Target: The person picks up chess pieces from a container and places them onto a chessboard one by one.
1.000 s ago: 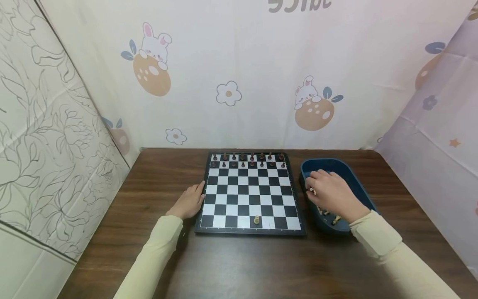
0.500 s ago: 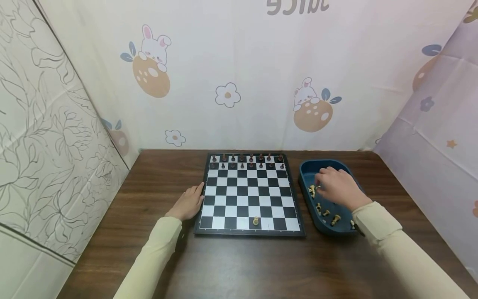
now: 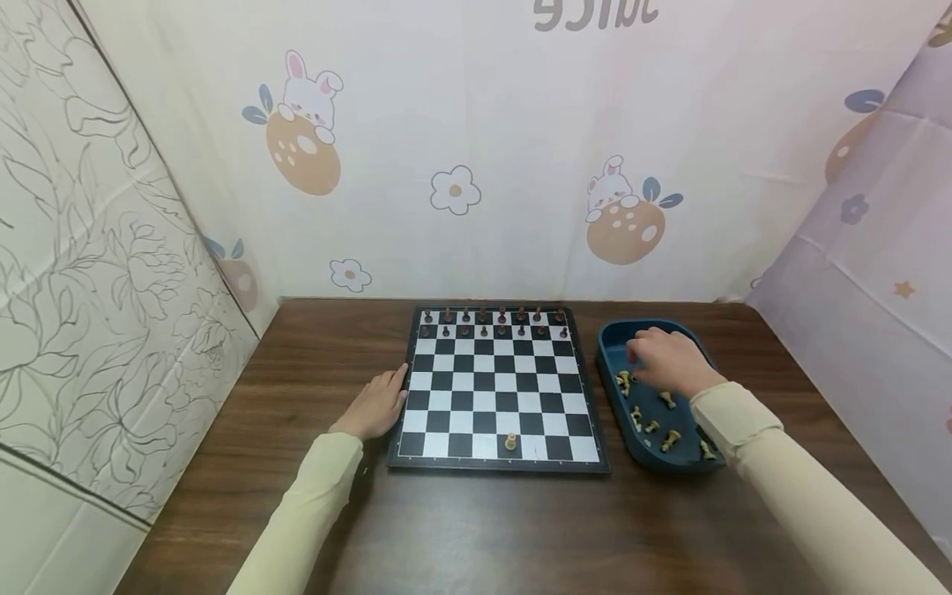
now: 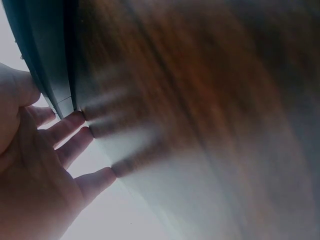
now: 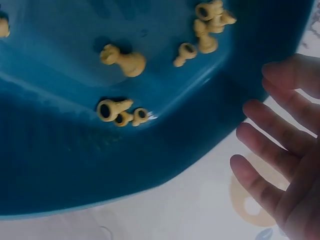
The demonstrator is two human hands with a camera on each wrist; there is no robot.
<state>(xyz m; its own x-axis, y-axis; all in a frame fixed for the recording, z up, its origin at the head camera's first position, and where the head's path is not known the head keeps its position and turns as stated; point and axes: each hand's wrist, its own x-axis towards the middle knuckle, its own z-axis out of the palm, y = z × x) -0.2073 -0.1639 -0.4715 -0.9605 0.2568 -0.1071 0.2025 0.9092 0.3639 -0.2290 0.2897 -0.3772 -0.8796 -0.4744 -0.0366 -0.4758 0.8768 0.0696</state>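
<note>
Left hand [image 3: 374, 405] spread-fingered against chessboard [image 3: 463, 383], right hand [image 3: 675, 360] over blue tray [image 5: 125, 160], fingers parted — thumb [image 5: 294, 76] half-hides forefinger [image 5: 290, 106], pale piece [image 5: 4, 28] cropped.

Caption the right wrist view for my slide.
Yellowish chess pieces scattered in a blue tray, with the right hand at frame right.

Left hand [image 3: 372, 403] touching my square black-and-white chessboard [image 3: 485, 361], right hand [image 3: 675, 361] over toppled cream chessmen [image 3: 671, 440] in a rounded blue tray [image 3: 617, 339]!
</note>
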